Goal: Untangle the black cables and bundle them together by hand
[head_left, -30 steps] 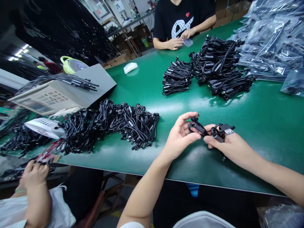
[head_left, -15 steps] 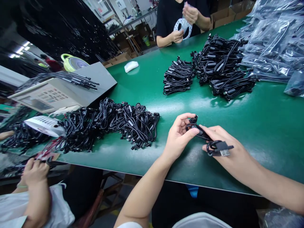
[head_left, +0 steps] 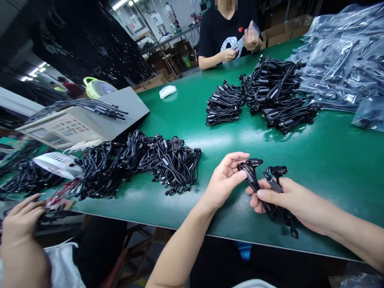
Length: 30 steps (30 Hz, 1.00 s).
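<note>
Both of my hands hold one short black cable (head_left: 260, 188) just above the green table (head_left: 330, 160), near its front edge. My left hand (head_left: 225, 180) pinches the cable below a connector that points up. My right hand (head_left: 283, 198) is closed round the folded middle of the cable, with another connector sticking up above the fingers and a loose end hanging down toward the table's edge. A loose heap of black cables (head_left: 144, 160) lies to the left of my left hand.
Bundled black cables (head_left: 264, 94) are stacked at the back, beside a pile of bagged cables (head_left: 342, 60) at the far right. A grey tester box (head_left: 81, 120) stands at the left. A person in black (head_left: 231, 32) works across the table; another person's hand (head_left: 21, 216) is at lower left.
My right hand has turned and folded the cable, so its connector now points up and an end hangs down. The person opposite has raised a clear bag. The head camera tilted slightly.
</note>
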Each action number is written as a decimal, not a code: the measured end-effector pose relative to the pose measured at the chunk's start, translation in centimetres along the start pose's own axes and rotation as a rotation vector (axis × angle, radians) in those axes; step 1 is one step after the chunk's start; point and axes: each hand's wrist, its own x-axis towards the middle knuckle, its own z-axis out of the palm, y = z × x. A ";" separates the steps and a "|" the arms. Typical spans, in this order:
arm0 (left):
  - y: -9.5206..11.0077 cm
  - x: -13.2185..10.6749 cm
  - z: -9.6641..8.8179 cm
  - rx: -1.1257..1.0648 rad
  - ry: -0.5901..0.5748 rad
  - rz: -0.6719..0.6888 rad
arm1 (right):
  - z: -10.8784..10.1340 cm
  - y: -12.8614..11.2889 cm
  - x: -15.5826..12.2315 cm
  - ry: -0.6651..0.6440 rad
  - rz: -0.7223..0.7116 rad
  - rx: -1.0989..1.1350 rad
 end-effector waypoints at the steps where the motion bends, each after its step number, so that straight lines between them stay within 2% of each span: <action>1: 0.0 0.0 0.0 0.002 -0.005 0.001 | 0.1 0.1 0.0 -0.004 -0.006 0.002; 7: 0.2 0.0 0.1 0.037 0.013 -0.037 | 0.2 -0.1 0.0 0.018 -0.030 -0.023; 12: 0.5 0.0 0.3 0.001 0.010 -0.120 | 0.2 0.2 0.1 0.030 -0.074 -0.107; 17: 0.5 0.2 0.2 -0.024 -0.010 -0.187 | 0.1 0.4 0.2 0.022 -0.090 -0.101; 23: 0.3 0.2 0.3 -0.030 -0.024 -0.181 | 0.1 0.2 0.6 -0.008 -0.039 0.001; 26: 0.0 0.2 0.5 0.015 0.000 -0.138 | -0.1 -0.1 0.9 -0.024 -0.021 0.127; 28: -0.2 0.1 0.7 0.018 0.027 -0.098 | -0.5 -0.6 0.9 0.031 -0.096 0.252; 30: -0.4 -0.1 1.1 0.009 -0.018 -0.145 | -1.0 -1.3 0.8 0.127 -0.224 0.327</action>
